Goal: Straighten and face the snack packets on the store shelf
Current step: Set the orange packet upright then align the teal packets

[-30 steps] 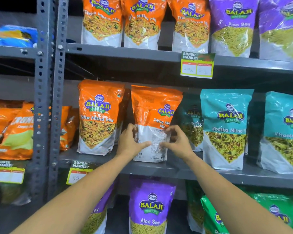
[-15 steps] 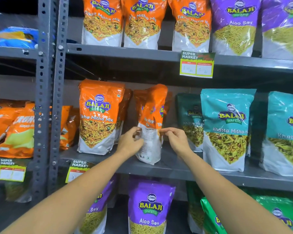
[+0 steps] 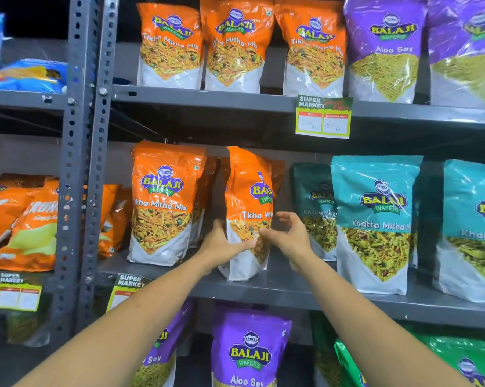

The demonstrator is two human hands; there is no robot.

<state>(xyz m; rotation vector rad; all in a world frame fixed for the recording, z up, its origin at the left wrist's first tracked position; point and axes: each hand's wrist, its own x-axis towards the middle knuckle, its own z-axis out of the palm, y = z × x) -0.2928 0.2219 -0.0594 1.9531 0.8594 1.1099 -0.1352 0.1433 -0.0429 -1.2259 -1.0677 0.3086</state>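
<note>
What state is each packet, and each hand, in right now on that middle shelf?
Held orange packet: upright, turned partly sideways, front angled right.
Left orange packet: upright, front facing out.
Teal packets: upright, facing out.
Left hand: gripping the held packet's lower edge.
Right hand: open, fingers curled beside the packet; contact unclear.

The orange packet [image 3: 248, 208] under my left hand [image 3: 221, 244] was glossy plastic film, crinkled and catching the light, with a clear window low on its front. The teal packets [image 3: 374, 219] beside it shone the same way. The shelf [image 3: 291, 291] was grey painted metal, smooth and faintly sheened, its upright [image 3: 76, 163] punched with holes. The price tag [image 3: 323, 117] looked like matt printed paper.
</note>
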